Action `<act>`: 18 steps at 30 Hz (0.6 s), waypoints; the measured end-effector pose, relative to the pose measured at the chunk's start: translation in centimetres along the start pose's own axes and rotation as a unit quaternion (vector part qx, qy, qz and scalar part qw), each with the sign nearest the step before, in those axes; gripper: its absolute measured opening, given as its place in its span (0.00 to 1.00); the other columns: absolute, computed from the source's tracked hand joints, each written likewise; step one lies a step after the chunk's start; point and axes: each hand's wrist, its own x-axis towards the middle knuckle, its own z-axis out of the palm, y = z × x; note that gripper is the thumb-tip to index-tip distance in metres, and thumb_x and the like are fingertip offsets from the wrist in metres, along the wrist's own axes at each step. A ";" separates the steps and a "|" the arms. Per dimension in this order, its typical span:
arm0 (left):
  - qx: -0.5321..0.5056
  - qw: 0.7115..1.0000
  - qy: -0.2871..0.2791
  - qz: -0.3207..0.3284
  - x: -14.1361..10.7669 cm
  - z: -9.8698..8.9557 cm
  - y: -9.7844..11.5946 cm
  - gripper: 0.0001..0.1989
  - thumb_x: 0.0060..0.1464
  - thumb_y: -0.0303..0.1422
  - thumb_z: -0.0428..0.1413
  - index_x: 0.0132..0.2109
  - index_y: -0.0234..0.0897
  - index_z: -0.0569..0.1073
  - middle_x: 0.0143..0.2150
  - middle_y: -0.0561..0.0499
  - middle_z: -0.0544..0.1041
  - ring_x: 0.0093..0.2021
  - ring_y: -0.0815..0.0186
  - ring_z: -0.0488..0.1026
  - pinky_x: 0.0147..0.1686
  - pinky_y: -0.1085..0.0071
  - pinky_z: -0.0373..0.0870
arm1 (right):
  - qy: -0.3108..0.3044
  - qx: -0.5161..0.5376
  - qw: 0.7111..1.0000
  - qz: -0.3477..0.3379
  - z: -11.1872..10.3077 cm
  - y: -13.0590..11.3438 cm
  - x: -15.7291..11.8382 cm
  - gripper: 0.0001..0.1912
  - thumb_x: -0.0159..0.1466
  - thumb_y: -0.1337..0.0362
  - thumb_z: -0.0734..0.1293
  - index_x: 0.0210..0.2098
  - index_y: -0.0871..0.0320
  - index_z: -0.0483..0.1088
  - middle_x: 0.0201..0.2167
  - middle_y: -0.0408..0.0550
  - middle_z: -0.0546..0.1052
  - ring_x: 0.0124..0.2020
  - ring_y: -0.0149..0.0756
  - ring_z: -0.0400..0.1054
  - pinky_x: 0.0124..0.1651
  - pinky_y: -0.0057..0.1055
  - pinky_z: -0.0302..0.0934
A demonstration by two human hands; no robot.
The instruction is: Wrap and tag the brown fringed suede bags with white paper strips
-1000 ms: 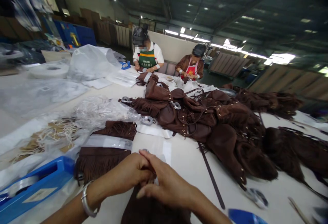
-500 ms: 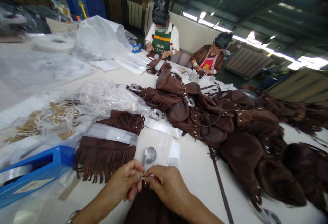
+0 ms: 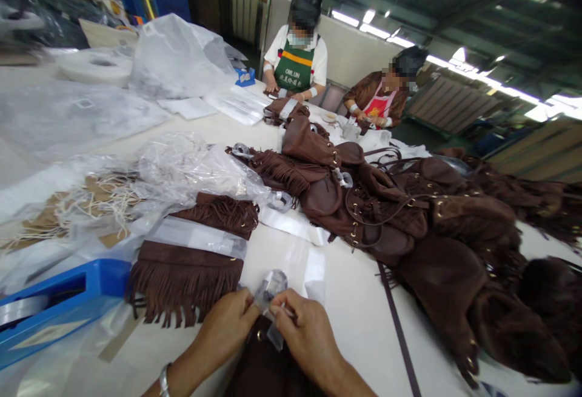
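Observation:
My left hand (image 3: 230, 325) is closed, its thumb and fingers pinching the edge of a clear plastic wrap (image 3: 271, 283) that seems to have a grey ring-shaped piece inside. On the other side my right hand (image 3: 304, 331) pinches the same wrap, with a thin white bit showing at its fingertips. Beneath both hands lies a dark brown bag (image 3: 261, 373) with a small gold-coloured fitting near its top end. A loose flap of clear plastic hangs down over the bag between the hands. Part of what the fingertips grip is hidden.
A blue tape dispenser (image 3: 102, 279) stands at left, near a fringed brown bag (image 3: 186, 270) with a clear band around it. Many brown bags (image 3: 386, 215) are heaped to the right. Crumpled plastic (image 3: 195, 163) and corded tags (image 3: 91, 203) lie behind. Two people (image 3: 297, 57) work across the table.
My fingers have shifted from the bag's gold-fitting end onto the plastic wrap, which now stands raised between them. A clear flap now shows below it. The view has tilted slightly.

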 end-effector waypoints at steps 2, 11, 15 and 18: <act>-0.013 1.000 0.005 0.009 -0.5 0.6 -0.9 0.18 0.62 0.39 0.38 0.38 0.40 0.70 0.36 0.46 0.79 0.40 0.59 0.76 0.38 0.66 0.65 | 0.019 0.007 0.999 -0.028 0.3 0.3 -0.1 0.06 0.65 0.68 0.64 0.33 0.55 0.72 0.29 0.40 0.75 0.31 0.30 0.69 0.34 0.25 0.55; -0.290 0.954 0.053 -0.048 -1.8 2.3 -2.4 0.18 0.57 0.52 0.51 0.37 0.43 0.71 0.23 0.51 0.77 0.24 0.59 0.74 0.24 0.69 0.67 | 0.014 0.016 0.989 -0.145 2.3 0.0 -0.1 0.07 0.66 0.69 0.61 0.39 0.54 0.70 0.37 0.43 0.77 0.38 0.32 0.73 0.42 0.25 0.61; -0.344 0.936 -0.001 -0.068 -1.8 2.4 -1.2 0.21 0.59 0.54 0.46 0.35 0.41 0.67 0.09 0.61 0.61 0.10 0.69 0.56 0.13 0.75 0.51 | 0.024 -0.064 0.987 -0.143 3.0 0.4 -0.2 0.08 0.66 0.67 0.60 0.39 0.53 0.70 0.33 0.41 0.77 0.32 0.34 0.72 0.37 0.28 0.58; -0.372 0.924 0.022 -0.091 -2.2 2.3 -0.5 0.22 0.57 0.55 0.50 0.37 0.40 0.69 0.09 0.61 0.61 0.10 0.69 0.57 0.12 0.75 0.52 | 0.039 -0.053 0.991 -0.120 3.1 0.5 -0.4 0.07 0.67 0.67 0.60 0.39 0.53 0.69 0.33 0.41 0.77 0.32 0.33 0.73 0.35 0.27 0.57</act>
